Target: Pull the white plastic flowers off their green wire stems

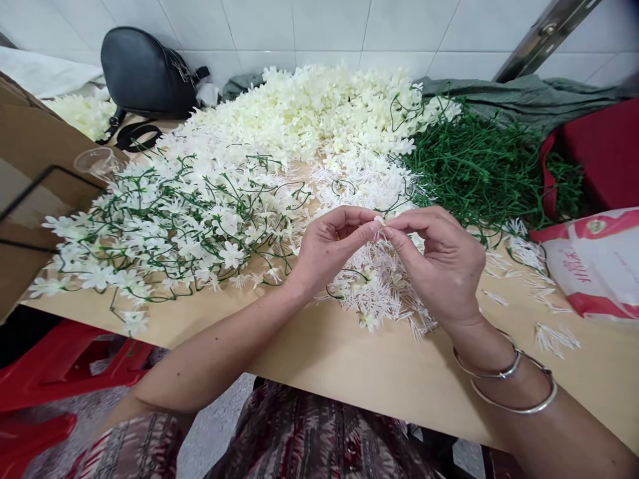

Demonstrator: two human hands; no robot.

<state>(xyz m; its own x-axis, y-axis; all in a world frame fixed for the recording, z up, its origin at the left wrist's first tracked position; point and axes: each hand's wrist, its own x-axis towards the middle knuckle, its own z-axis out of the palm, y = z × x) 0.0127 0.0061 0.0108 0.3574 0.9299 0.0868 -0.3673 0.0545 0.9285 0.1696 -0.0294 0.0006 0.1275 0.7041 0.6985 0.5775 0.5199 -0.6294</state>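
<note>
Both hands meet above the table, fingertips almost touching. Between them is a small white artificial flower piece (380, 221), mostly covered by the fingers. My left hand (329, 243) pinches it from one side with thumb and index finger, and my right hand (439, 256) pinches it from the other. Under the hands lies a heap of white plastic stamens (384, 286). To the left spreads a pile of white artificial flowers on green stems (184, 226). Behind, cream flower heads (319, 110) are mounded, with bare green plastic stems (474, 166) at the right.
A black bag (144, 73) stands at the back left, near a cardboard box (30, 173) and a clear plastic cup (97, 163). On the right are a dark red bag (604, 153) and a white-and-red packet (599, 263). Red stools (64, 366) stand below the table's left edge.
</note>
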